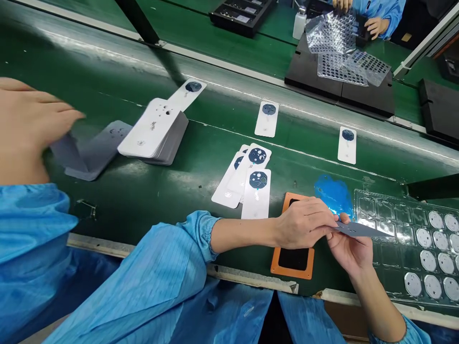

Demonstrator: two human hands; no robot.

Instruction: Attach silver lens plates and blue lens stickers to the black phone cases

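My left hand (303, 222) reaches in above an orange frame and grips the near end of a thin grey phone back panel (362, 230). My right hand (353, 251) is closed on the same panel from below, palm up, with its thumb at the edge. The panel is tilted almost edge-on to the camera, with small holes near the held end. Under my left wrist lies the orange frame (292, 273) with a black inset. Several white phone back panels with dark round camera patches (256, 198) overlap to the left of it.
A clear tray (390, 215) with round silver discs lies at right, beside crumpled blue film (333, 195). Single white panels (267, 119) lie along the belt. A panel stack (150, 134) stands left, near a co-worker's blurred hand (32, 124). Another co-worker handles perforated plastic sheets (333, 36).
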